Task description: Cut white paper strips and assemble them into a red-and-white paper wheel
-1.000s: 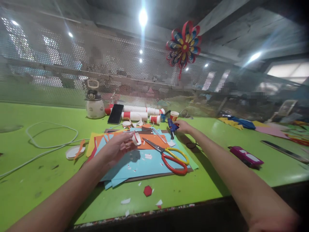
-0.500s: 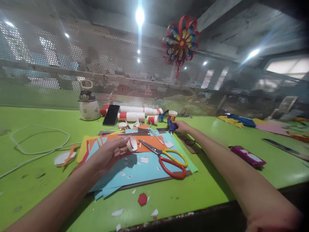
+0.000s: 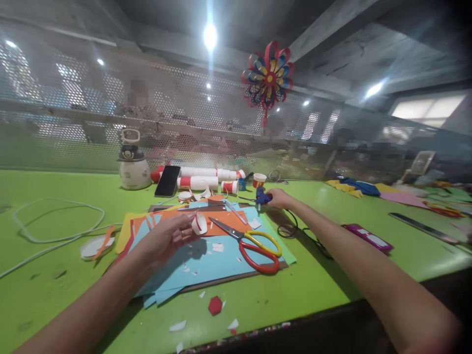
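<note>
My left hand [image 3: 172,233], a ring on one finger, pinches a small white cut piece of paper cup [image 3: 199,224] with a red edge, held above the paper sheets. My right hand [image 3: 279,198] is closed round a blue glue gun [image 3: 263,196] at the far right side of the sheets; a dark cord runs back from it under my forearm. Between the hands lie scissors [image 3: 241,237] with one yellow and one red handle, blades pointing up and left. They rest on light blue paper [image 3: 210,265] scattered with small white scraps.
Behind the sheets are a black phone [image 3: 167,181], stacked paper cups [image 3: 198,183] on their sides and an upright cup [image 3: 259,180]. A white jug-like bottle [image 3: 134,172] stands back left. A purple case [image 3: 368,238] lies right. A red hexagon [image 3: 215,305] and scraps lie near the front edge.
The glue gun is lifted slightly and more of its cord shows over the table at the right. The left hand still holds the cup piece; the whole view has shifted a little.
</note>
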A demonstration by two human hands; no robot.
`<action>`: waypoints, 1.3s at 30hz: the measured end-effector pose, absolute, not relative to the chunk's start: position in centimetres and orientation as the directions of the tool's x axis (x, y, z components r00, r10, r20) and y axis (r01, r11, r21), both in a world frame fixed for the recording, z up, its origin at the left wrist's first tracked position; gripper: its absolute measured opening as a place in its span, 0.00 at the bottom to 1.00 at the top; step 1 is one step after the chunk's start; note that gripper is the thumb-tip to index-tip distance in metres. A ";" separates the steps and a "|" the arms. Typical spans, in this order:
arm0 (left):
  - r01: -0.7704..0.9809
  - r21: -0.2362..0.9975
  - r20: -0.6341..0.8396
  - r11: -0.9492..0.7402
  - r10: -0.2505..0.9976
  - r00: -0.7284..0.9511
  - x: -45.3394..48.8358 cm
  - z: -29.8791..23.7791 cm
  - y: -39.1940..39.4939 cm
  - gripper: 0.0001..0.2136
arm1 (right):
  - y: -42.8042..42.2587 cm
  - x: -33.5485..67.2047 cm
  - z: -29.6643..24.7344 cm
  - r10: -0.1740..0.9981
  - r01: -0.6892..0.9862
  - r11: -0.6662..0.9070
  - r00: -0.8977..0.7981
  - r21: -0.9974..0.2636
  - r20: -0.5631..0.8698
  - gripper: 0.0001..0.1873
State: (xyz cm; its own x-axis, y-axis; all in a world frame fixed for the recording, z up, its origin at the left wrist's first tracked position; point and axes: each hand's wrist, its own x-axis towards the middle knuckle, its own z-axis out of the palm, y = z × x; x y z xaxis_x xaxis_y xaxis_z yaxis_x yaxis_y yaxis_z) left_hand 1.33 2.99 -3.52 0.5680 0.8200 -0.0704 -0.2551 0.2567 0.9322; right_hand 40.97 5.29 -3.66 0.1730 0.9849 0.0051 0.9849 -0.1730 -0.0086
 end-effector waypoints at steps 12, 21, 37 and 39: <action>-0.276 0.919 -0.062 0.282 0.793 0.606 1.4 -3.4 2.5 0.08 | 0.2 38.0 -3.8 0.929 0.934 -0.358 0.356 0.006 0.097 0.15; -0.314 0.911 -0.031 0.268 0.803 0.596 1.2 -3.4 2.5 0.09 | -1.4 36.3 -6.0 0.909 0.913 -0.401 0.385 0.082 0.158 0.15; -0.340 0.898 -0.029 0.279 0.809 0.588 1.2 -4.2 3.6 0.08 | -3.6 23.6 -1.8 0.951 0.979 0.204 -0.195 -0.015 0.239 0.10; -0.347 0.892 -0.030 0.290 0.804 0.594 1.2 -4.2 3.7 0.07 | -3.0 21.8 -2.4 0.941 0.959 0.284 -0.277 -0.010 0.194 0.10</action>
